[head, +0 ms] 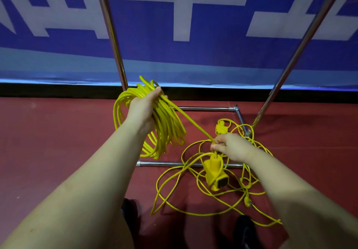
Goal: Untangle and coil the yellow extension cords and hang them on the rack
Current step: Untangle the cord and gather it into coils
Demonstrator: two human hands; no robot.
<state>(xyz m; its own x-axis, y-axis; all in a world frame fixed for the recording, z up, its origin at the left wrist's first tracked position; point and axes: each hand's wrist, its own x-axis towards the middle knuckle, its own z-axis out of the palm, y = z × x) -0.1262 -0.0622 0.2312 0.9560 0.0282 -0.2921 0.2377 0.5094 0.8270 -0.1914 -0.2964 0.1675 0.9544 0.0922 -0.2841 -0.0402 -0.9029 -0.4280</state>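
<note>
Head view: glossy yellow round cable. Left hand (142, 109) fist closed around a thick coil (166, 126) of loops, held above the red floor (58, 142). Right hand (230, 148) pinches the cord just above a blocky socket end (215, 173). Loose tangle (203, 200) lies over the chrome rack base (164, 164).

Left hand (142, 109) raised at far left, fingers curled closed, bare forearm stretched forward, right hand (230, 147) lower at right, fingertips pinched together.
</note>
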